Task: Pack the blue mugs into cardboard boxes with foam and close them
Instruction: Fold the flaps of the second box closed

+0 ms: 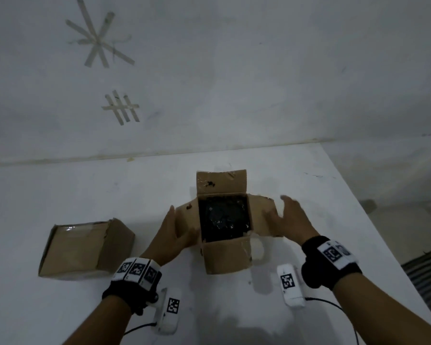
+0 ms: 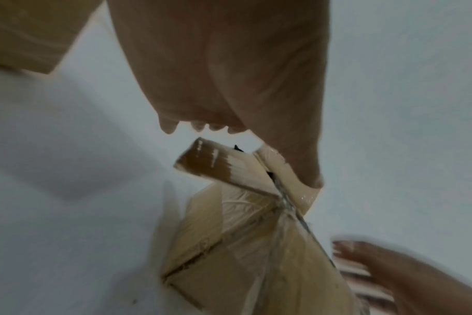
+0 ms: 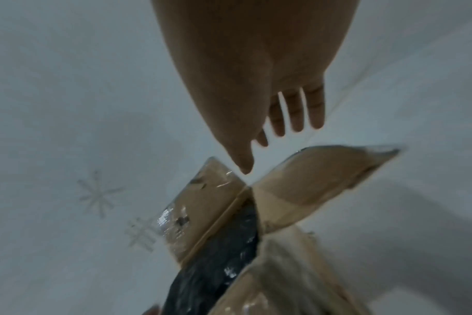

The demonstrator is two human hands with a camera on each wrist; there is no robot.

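White worktop (image 1: 60, 195) met a taped wall (image 1: 234, 70). Our box (image 1: 225, 257) sat at centre, mouth up, four flaps splayed toward 12, 3, 6 and 9 o'clock; its opening looked near square, so no long axis showed. Dark filling (image 1: 223, 217) topped it; no mug was visible. At 9 our left grip (image 1: 174, 235) pinched the left flap (image 1: 186, 217); our right grip (image 1: 294, 220), fingers spread, hovered at the right flap (image 1: 261, 215). We judged closing in hand: next, both side flaps needed folding inward together. A second box (image 1: 85, 250) lay shut at 8.

Dim bluish light, soft shadows, motion blur, wide-angle edge distortion
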